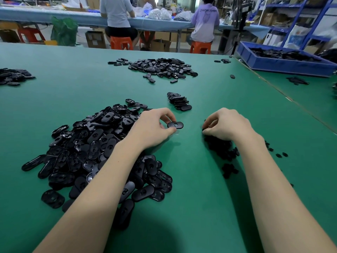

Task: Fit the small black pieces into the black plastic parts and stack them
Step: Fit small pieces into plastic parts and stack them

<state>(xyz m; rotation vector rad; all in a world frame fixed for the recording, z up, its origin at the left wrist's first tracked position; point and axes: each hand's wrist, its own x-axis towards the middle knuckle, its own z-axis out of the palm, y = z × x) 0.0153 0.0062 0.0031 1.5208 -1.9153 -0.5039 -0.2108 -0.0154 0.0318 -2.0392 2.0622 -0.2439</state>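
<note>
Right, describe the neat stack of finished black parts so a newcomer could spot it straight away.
Start from the green table and find the person's left hand, which pinches a single black part. Just beyond that part sits the small stack. Unlike the loose heap under the left arm, its pieces lie squarely layered in a tidy pile.

— The table (182, 179)?
— Plain green all over, no pattern.
— And the parts (102, 147) heaped on it?
— Glossy black, every one — the stack (179, 102) past the heap too.
— Beyond the table?
— Orange stools (121, 42), a blue crate (284, 63) at the table's right, blue shelving (299, 19) behind that, a green bag (63, 31), and one person in a lilac top (205, 24) with dark lettering.
</note>
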